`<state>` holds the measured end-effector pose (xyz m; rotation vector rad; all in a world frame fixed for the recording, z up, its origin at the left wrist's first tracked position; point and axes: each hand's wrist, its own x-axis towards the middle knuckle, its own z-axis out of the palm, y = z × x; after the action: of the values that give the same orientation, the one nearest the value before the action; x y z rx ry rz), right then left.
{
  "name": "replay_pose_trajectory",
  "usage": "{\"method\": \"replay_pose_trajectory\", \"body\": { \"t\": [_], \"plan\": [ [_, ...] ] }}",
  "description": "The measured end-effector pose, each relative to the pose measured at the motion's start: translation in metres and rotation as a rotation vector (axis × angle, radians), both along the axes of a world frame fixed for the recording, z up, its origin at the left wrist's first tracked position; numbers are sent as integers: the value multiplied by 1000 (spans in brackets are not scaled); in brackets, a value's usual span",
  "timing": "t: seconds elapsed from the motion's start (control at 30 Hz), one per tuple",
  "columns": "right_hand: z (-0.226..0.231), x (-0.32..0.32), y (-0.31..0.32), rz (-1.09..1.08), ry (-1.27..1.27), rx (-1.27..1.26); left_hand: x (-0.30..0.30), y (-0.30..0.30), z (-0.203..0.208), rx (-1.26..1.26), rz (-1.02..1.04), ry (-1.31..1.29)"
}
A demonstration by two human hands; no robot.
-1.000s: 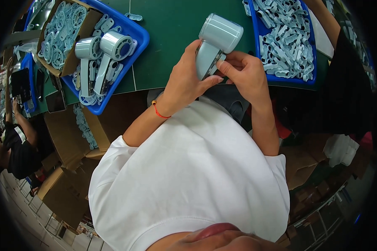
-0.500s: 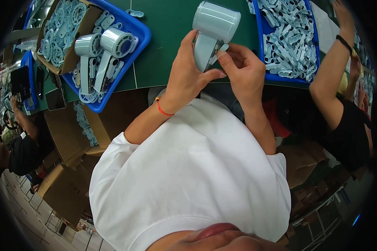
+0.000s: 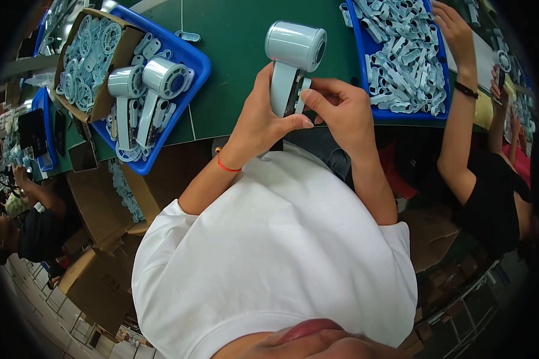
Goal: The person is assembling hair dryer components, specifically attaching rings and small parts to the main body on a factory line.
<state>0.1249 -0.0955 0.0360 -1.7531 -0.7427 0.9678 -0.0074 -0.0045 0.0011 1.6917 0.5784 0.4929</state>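
My left hand (image 3: 262, 119) is wrapped round the handle of a glossy light-blue handheld fan (image 3: 294, 46), its cylindrical head pointing up and away from me. The handle's right side shows a dark slot. My right hand (image 3: 344, 110) pinches a small light-blue cover piece (image 3: 304, 85) against that side, thumb on top; the fingers hide part of it. Two similar fans, one of them a fan (image 3: 161, 78) with its round end showing, lie to the left in a blue tray (image 3: 205, 63).
A cardboard box (image 3: 102, 99) of light-blue ring parts rests on the left tray. Many small light-blue pieces fill another blue tray (image 3: 365, 45) at right. A co-worker's arm (image 3: 461, 119) reaches in beside it. A phone (image 3: 82, 157) lies at the table's left edge.
Both hands have lowered the fan slightly and turned it, so the head's dark round end and the handle's slot now show. The co-worker's arm at right has shifted left.
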Motion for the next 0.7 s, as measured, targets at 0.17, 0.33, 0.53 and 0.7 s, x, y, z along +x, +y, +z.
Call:
{"method": "replay_pose_trajectory", "body": {
  "t": [0.17,0.33,0.53,0.7],
  "plan": [
    [-3,2,1,-75,55,-2,2,-1,2,92,-6,113],
    [-4,4,5,-43,82,-32,2,-4,0,185,45,148],
    [-19,0,6,-88,49,43,4,-5,5,225,115,130],
    [-24,2,-3,-39,38,87,6,1,6,39,12,107]
  ]
}}
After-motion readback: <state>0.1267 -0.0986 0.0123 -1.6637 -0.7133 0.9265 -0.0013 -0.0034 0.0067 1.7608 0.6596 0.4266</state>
